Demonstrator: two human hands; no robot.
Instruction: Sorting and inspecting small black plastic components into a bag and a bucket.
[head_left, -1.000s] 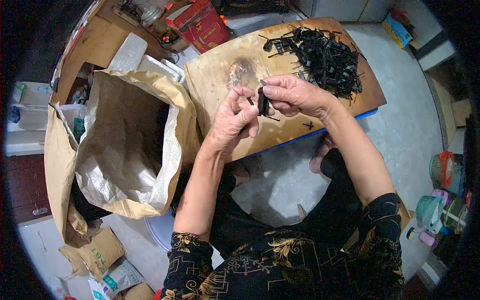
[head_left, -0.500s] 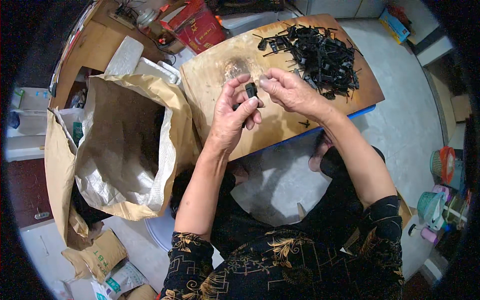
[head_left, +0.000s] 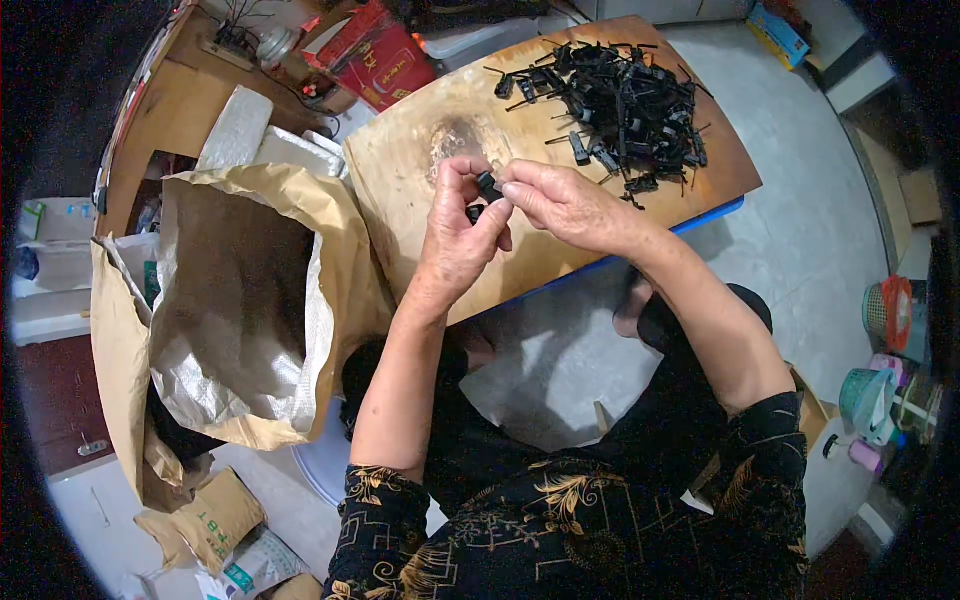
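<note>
Small black plastic pieces (head_left: 488, 186) are held in my left hand (head_left: 458, 230), one of them between thumb and forefinger above the table's near left part. Another black bit shows lower, against the curled fingers. My right hand (head_left: 565, 205) is closed in a pinch at the end of the upper piece, thumb and forefinger touching it. What exactly lies between these fingertips is too small to see. Beyond my right hand, a heap of black plastic parts (head_left: 635, 120) with thin stems covers the far right of the wooden table (head_left: 400, 130).
A large open brown paper sack (head_left: 350, 250) with a white woven lining stands left of the table. Behind it are white foam blocks (head_left: 235, 130) and a red box (head_left: 375, 60). Filled bags (head_left: 215, 515) lie at lower left; baskets (head_left: 865, 400) stand far right.
My right hand has come left and down, from apart to touching the piece in my left hand. The left hand has tilted the piece. The whole view has shifted slightly.
</note>
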